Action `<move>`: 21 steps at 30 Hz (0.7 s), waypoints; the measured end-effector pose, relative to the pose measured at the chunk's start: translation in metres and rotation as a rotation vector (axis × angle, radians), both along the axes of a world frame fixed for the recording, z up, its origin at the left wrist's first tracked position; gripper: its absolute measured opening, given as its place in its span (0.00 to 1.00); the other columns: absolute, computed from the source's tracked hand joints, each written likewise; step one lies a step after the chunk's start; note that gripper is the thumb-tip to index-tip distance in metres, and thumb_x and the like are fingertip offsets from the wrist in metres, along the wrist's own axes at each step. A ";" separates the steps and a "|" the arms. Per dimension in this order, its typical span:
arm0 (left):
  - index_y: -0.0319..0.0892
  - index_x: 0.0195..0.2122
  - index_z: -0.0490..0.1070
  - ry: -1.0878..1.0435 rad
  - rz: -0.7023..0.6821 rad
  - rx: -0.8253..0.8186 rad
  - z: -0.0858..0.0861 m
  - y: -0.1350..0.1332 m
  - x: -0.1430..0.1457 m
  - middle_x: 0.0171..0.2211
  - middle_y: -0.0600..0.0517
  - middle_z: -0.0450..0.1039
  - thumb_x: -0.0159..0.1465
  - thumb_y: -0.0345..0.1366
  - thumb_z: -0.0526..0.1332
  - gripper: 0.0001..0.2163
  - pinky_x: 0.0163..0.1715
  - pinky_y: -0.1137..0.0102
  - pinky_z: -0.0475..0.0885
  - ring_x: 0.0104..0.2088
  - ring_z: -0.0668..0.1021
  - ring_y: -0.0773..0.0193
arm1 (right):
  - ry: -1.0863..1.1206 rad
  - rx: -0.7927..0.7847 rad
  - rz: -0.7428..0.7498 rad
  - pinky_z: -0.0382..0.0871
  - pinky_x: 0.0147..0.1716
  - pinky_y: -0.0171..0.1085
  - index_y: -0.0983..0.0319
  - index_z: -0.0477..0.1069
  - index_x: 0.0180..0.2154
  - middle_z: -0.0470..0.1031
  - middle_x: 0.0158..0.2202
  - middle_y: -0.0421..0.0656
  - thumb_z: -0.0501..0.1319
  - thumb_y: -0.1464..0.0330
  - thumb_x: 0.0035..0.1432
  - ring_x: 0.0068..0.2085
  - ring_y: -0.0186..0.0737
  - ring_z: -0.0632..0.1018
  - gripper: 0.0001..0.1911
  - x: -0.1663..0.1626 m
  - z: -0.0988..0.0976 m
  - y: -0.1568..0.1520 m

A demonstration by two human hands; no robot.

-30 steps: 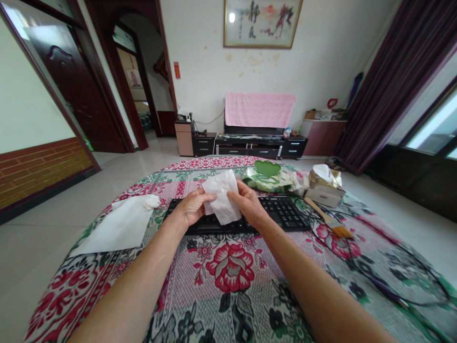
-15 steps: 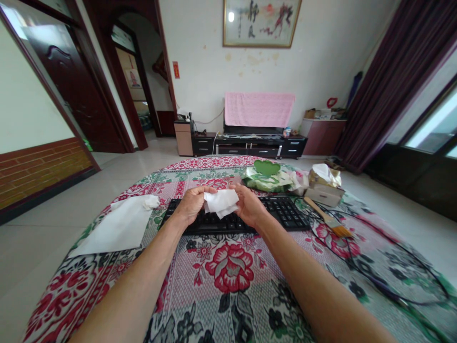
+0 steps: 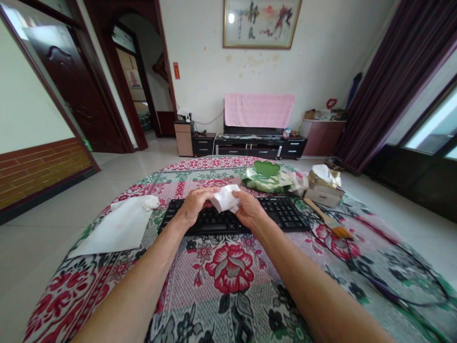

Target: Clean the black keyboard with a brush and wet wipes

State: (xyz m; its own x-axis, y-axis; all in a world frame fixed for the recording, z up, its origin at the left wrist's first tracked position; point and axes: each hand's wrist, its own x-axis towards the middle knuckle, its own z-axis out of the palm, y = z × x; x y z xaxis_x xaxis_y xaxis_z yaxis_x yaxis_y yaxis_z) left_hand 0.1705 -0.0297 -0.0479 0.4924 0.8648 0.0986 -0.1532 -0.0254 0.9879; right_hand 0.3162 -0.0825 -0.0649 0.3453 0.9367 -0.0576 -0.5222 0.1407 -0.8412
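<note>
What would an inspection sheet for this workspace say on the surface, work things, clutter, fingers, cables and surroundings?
Surface: floral tablecloth, curved at its far edge.
Work things: folded white tissue, held above a black keyboard.
Clutter: white sheet with a crumpled wad at left; green-and-white pack, tissue box and brush toward the right.
Fingers: left fingers and right fingers both on the tissue.
Cables: dark cable looped loosely at right.
Surroundings: pink towel, low black cabinet, framed picture, purple curtain.

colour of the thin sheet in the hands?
The thin sheet is white, no pattern visible; the head view shows it best.
</note>
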 end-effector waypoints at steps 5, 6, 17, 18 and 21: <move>0.39 0.42 0.78 0.086 -0.044 0.107 -0.001 -0.002 0.000 0.33 0.49 0.78 0.48 0.39 0.67 0.19 0.31 0.71 0.69 0.31 0.76 0.63 | -0.039 -0.050 0.021 0.64 0.23 0.33 0.62 0.67 0.31 0.71 0.23 0.39 0.58 0.73 0.41 0.23 0.34 0.70 0.10 0.001 0.003 -0.005; 0.40 0.45 0.76 0.082 -0.070 0.140 -0.001 -0.002 0.001 0.33 0.50 0.78 0.48 0.37 0.67 0.21 0.32 0.71 0.70 0.31 0.77 0.64 | -0.044 -0.058 0.052 0.63 0.23 0.33 0.62 0.67 0.31 0.71 0.23 0.39 0.57 0.73 0.41 0.23 0.34 0.69 0.10 0.001 0.005 -0.006; 0.43 0.31 0.78 0.269 0.072 0.465 -0.006 0.002 0.001 0.27 0.53 0.77 0.53 0.39 0.64 0.08 0.33 0.71 0.68 0.30 0.76 0.62 | -0.335 -0.032 0.117 0.61 0.29 0.33 0.60 0.71 0.38 0.73 0.33 0.41 0.62 0.58 0.51 0.32 0.35 0.71 0.16 -0.001 0.012 -0.018; 0.42 0.31 0.77 0.279 0.101 0.439 -0.006 0.004 0.000 0.26 0.53 0.76 0.53 0.41 0.63 0.09 0.31 0.71 0.68 0.29 0.75 0.62 | -0.374 0.000 0.140 0.63 0.31 0.33 0.58 0.71 0.41 0.74 0.36 0.41 0.60 0.54 0.52 0.36 0.36 0.72 0.18 0.000 0.013 -0.021; 0.41 0.32 0.77 0.306 0.161 0.363 -0.007 0.008 -0.001 0.25 0.54 0.75 0.54 0.44 0.63 0.12 0.27 0.72 0.65 0.26 0.73 0.63 | -0.480 0.089 0.238 0.65 0.37 0.36 0.55 0.71 0.45 0.74 0.44 0.42 0.59 0.50 0.54 0.45 0.39 0.71 0.22 -0.002 0.015 -0.026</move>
State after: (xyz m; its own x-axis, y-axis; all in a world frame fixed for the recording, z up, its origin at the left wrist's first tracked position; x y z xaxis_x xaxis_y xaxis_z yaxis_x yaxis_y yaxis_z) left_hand 0.1693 -0.0215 -0.0553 0.4088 0.8689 0.2793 0.1763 -0.3754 0.9099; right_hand 0.3146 -0.1089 -0.0497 0.0907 0.9864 0.1374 -0.1082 0.1469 -0.9832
